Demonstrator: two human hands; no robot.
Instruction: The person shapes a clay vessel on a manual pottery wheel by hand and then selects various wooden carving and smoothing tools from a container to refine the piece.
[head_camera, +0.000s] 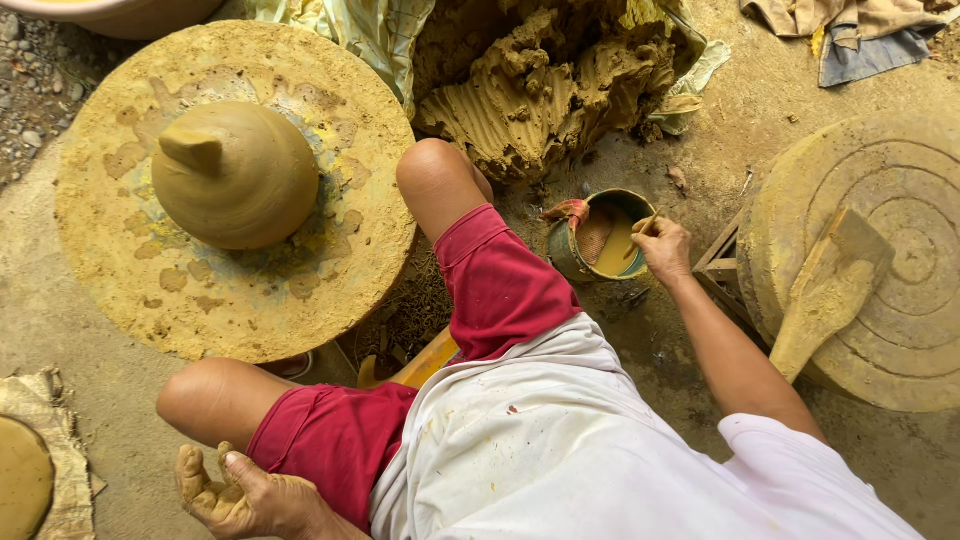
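My right hand (662, 248) reaches over a small green can (572, 258) of muddy yellow water on the ground, fingers pinched on a thin small stick (646, 226) that dips into the can. A reddish rag (568, 211) hangs on the can's rim. My left hand (238, 497), smeared with clay, rests low beside my left thigh with its fingers loosely spread and nothing in it. A rounded clay form (236, 175) with a small nub on top sits on a round clay-caked wheel (120, 280) in front of my knees.
A big heap of raw clay (545, 90) lies on plastic sheeting behind the can. At right a second round disc (900, 330) carries a wooden paddle (825, 295). A flat clay slab on sacking (25, 470) sits at bottom left. Cloth (850, 30) lies top right.
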